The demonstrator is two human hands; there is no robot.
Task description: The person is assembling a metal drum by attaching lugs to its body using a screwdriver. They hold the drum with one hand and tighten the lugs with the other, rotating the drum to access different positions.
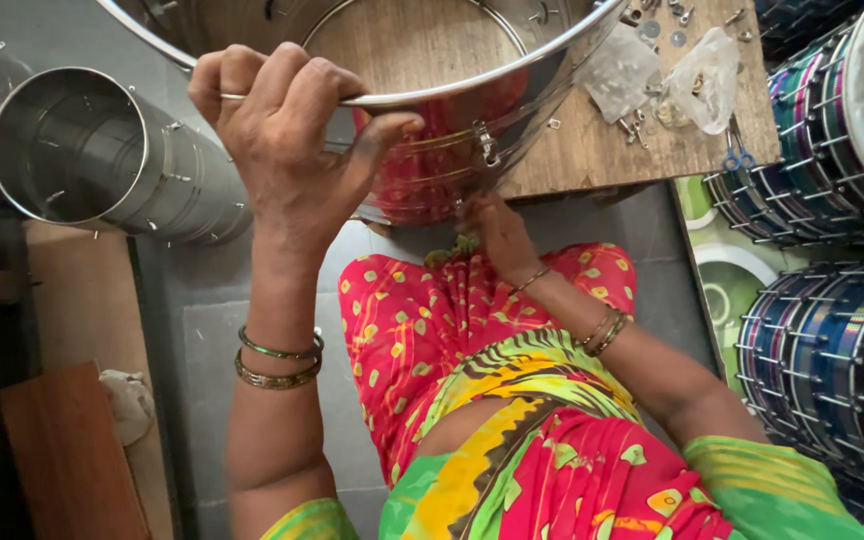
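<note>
Gripping the top rim of a shiny metal drum shell (422, 110), the left hand (287, 140) closes its fingers over the edge, thumb pressed against the inner wall, and holds the shell tilted above the lap. The right hand (497, 235) reaches underneath to the shell's lower outer wall, near a small metal lug (485, 140); its fingers are mostly hidden behind the shell, so whether they pinch anything cannot be told. Judging by this, the step in hand is fitting or checking hardware on the side of the shell, and the next move would call for a steady hold above while the lower hand works by feel. Just beyond the shell, a wooden board (592, 150) carries clear plastic bags (692, 80) and scattered screws (637, 125). A second bare metal shell (102, 160) lies on its side to the left. Finished drums with coloured bands (832, 330) are stacked at the right.
</note>
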